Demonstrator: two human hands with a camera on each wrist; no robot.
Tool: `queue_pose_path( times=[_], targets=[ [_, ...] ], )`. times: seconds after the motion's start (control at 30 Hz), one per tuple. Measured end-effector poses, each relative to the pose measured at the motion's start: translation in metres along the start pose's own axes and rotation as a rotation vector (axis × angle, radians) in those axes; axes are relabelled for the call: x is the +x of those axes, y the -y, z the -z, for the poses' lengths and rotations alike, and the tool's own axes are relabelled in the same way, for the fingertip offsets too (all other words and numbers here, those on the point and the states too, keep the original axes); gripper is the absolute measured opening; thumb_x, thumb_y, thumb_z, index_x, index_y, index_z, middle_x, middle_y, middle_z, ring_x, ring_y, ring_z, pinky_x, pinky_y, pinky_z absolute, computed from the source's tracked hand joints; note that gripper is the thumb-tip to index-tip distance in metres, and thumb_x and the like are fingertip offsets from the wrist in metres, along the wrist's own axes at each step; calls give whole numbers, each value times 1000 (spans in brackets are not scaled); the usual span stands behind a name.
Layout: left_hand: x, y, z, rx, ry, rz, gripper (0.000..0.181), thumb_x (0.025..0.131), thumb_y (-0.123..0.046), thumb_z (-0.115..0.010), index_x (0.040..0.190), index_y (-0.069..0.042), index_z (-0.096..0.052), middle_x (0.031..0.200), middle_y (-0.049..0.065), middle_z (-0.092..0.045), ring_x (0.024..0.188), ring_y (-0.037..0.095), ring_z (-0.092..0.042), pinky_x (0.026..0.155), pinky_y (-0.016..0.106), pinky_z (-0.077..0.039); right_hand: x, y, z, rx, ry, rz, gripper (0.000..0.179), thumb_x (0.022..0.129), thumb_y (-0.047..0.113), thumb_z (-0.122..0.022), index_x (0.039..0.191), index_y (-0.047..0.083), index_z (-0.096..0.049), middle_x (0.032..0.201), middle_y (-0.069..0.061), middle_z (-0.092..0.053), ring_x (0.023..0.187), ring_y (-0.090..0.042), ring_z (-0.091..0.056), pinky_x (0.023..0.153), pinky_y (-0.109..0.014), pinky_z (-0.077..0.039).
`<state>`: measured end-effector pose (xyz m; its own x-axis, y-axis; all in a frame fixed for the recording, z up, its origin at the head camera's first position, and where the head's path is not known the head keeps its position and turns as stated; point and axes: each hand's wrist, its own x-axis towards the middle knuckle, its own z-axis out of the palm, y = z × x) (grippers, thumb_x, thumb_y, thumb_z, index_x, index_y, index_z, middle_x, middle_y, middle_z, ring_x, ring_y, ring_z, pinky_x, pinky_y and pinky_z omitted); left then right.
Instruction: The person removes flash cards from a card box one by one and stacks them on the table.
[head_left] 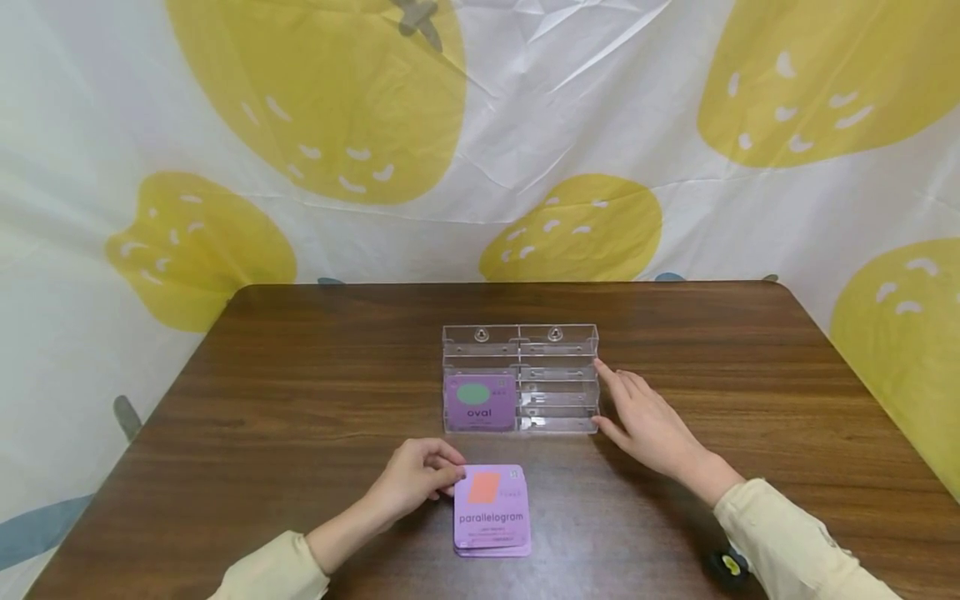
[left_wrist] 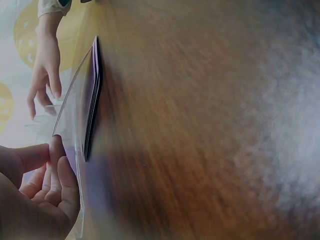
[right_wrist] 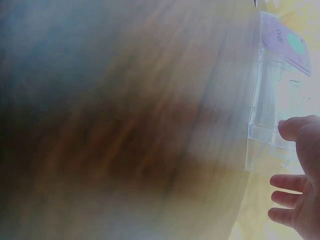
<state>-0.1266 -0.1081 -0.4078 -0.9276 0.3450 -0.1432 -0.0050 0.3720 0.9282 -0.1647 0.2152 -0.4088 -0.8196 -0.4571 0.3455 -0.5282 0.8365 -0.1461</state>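
A stack of purple cards (head_left: 517, 553) lies on the table, with the parallelogram card (head_left: 491, 521) on top. My left hand (head_left: 420, 477) pinches that card by its upper left corner. In the left wrist view the card's edge (left_wrist: 75, 82) bows up from the stack at the end held by the left hand (left_wrist: 42, 185). Behind the stack is a clear plastic rack (head_left: 558, 400) with two columns of tiers. An oval card (head_left: 480, 414) sits in its lower left pocket. My right hand (head_left: 648, 421) rests fingertips against the rack's right side, its fingers extended.
The brown wooden table (head_left: 300, 375) runs back to a white curtain (head_left: 390, 242) printed with yellow fruit. A small black object (head_left: 727, 567) with a yellow-green mark lies beside the right sleeve (head_left: 787, 533).
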Motion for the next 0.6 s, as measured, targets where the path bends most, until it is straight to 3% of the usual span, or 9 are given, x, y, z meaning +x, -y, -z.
queue_pose_path(
  times=[0.6],
  targets=[
    [1, 4, -2, 42, -11, -13, 10, 81, -4, -64, 87, 4, -63, 72, 9, -67, 56, 12, -61, 48, 26, -48, 0, 0, 0, 3, -9, 8, 74, 81, 22, -67, 137, -5, -26, 119, -27, -50, 109, -39, -46, 94, -48, -38]
  ],
)
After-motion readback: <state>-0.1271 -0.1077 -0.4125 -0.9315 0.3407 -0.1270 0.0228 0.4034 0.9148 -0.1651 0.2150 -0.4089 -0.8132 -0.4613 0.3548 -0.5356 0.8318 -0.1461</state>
